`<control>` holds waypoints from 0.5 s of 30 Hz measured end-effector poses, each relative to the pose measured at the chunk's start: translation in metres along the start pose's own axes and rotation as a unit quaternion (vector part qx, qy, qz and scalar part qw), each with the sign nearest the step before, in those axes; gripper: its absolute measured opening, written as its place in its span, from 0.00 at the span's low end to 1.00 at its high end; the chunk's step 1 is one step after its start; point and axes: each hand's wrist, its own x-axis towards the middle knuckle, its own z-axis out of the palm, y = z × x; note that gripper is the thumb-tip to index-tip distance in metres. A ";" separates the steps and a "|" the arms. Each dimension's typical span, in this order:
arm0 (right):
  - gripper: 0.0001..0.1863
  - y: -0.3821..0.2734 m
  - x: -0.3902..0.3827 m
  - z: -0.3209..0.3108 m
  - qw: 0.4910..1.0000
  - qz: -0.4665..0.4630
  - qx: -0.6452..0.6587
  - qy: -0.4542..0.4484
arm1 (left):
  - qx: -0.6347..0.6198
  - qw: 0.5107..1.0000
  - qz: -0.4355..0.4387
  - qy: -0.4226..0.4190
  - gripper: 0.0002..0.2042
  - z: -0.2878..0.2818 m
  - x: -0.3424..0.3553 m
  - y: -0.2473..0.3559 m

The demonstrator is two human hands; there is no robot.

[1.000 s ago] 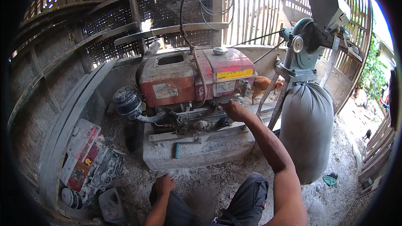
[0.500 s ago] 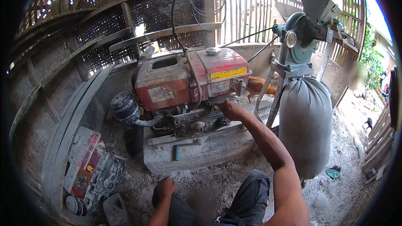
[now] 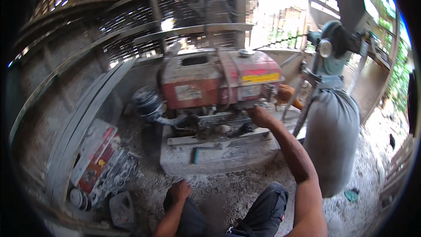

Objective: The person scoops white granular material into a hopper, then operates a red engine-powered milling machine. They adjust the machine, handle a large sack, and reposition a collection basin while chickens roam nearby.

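A dusty red engine (image 3: 190,96) sits on a pale concrete block (image 3: 228,163) in front of me. My right arm reaches out to the engine's lower right side. There my right hand (image 3: 262,117) is closed at a small part, and its fingertips hide what they grip. My left hand (image 3: 180,190) is loosely closed over my left knee, with nothing visible in it. A tool with a teal handle (image 3: 195,155) lies on the block's near face edge. A black, dust-coated canister (image 3: 147,101) joins the engine's left side by a pipe.
To the right, a grinding mill (image 3: 332,66) with a metal hopper stands above a full grey cloth sack (image 3: 332,145). A brown hen (image 3: 287,95) is behind the engine. Another red-and-white engine (image 3: 94,156) and a plastic jug (image 3: 122,210) are on the left floor.
The whole view has shifted, so the engine, mill and sack appear farther right, with some blur. My right hand stays at the same engine part; my left stays by the knee.
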 end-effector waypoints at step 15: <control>0.22 -0.019 -0.005 -0.022 0.996 0.053 0.048 -0.058 | 0.005 0.999 0.023 -0.024 0.20 -0.011 -0.006 0.002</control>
